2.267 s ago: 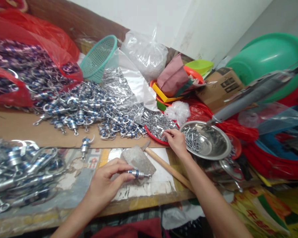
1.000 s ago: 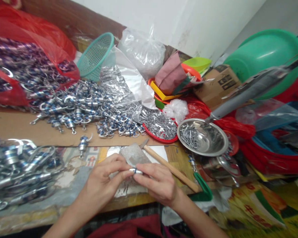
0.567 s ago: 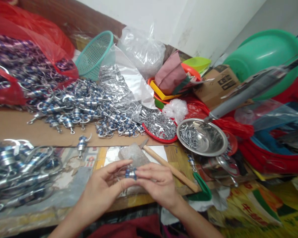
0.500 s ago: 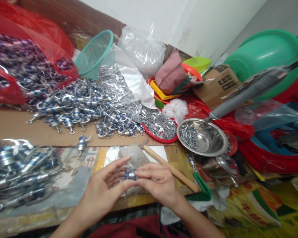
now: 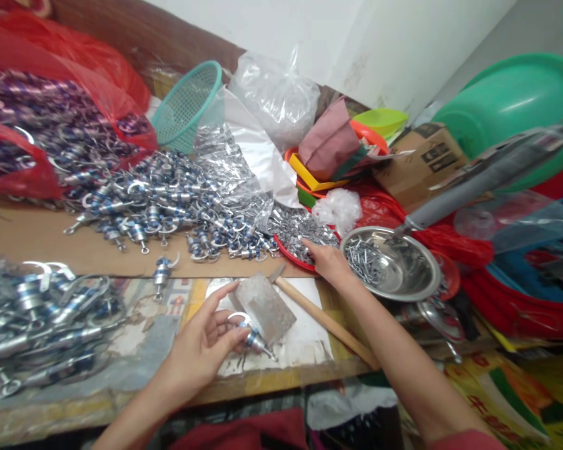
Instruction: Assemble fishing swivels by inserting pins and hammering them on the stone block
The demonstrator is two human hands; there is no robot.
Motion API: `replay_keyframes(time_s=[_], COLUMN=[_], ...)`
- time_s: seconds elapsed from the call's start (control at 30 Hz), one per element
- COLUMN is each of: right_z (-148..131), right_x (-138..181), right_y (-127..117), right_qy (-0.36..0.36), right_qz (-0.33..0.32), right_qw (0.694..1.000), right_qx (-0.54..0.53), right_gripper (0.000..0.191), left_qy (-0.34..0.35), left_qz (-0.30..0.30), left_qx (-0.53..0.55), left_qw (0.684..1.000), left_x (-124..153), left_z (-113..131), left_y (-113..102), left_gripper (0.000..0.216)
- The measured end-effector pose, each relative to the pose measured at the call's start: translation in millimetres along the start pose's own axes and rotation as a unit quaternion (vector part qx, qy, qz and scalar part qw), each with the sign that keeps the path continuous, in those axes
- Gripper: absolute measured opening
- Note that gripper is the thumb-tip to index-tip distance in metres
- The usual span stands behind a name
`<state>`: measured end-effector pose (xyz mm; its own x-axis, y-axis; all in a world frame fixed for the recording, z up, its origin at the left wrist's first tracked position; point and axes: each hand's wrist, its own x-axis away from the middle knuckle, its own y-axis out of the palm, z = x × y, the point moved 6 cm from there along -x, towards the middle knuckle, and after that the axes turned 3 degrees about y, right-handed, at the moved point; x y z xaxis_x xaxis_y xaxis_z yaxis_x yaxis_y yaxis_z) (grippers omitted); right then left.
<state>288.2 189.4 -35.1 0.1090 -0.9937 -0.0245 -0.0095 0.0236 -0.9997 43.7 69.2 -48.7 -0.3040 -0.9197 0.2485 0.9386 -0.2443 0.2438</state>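
Note:
My left hand (image 5: 201,347) is closed, with thumb and fingers pinching a blue and silver metal fitting (image 5: 254,340) that has a curved hook at its upper end and a small ring at its lower end. Just behind it, a grey metal block (image 5: 267,306) lies on white paper at the bench edge. My right hand (image 5: 329,262) reaches over the red tray (image 5: 293,255), index finger stretched out onto small flat metal pieces (image 5: 295,228); its other fingers are mostly hidden. A wooden-handled hammer (image 5: 326,319) lies between my arms, its head beside the block.
A steel bowl of pins (image 5: 394,275) stands right of the tray. Blue and silver fittings (image 5: 154,206) are heaped at the back, with more (image 5: 42,319) at near left. One lone fitting (image 5: 162,275) lies on the cardboard. A turquoise basket (image 5: 187,103) leans behind.
My right hand has let go of the fitting and moved up and right to the red tray. My left hand keeps the fitting, now tilted with its ring end down and right.

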Motion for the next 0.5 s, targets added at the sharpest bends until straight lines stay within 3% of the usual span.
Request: replay_keyframes(time_s=[0.17,0.3,0.5], right_z=[-3.5,-1.0,7.5], right_x=[-5.7,-4.7,-6.3], right_y=[-4.2,-4.9,1.6], right_qy=[-0.057,-0.087,-0.081], right_qz=[-0.053,-0.059,-0.021], right_qw=[0.997,0.994,0.996], right_qx=[0.026,0.034,0.015], right_gripper=[0.064,0.060,0.052], left_qy=[0.002,0.025,0.034], left_qz=[-0.009,0.011,0.010], left_qx=[0.017,0.011,-0.060], left_qw=[1.000,1.000,0.998], left_x=[-0.8,-3.9,-6.5], left_z=[-2.3,0.7,4.4], left_y=[-0.5,-1.4,-3.2], left_gripper=[0.070,0.069,0.013])
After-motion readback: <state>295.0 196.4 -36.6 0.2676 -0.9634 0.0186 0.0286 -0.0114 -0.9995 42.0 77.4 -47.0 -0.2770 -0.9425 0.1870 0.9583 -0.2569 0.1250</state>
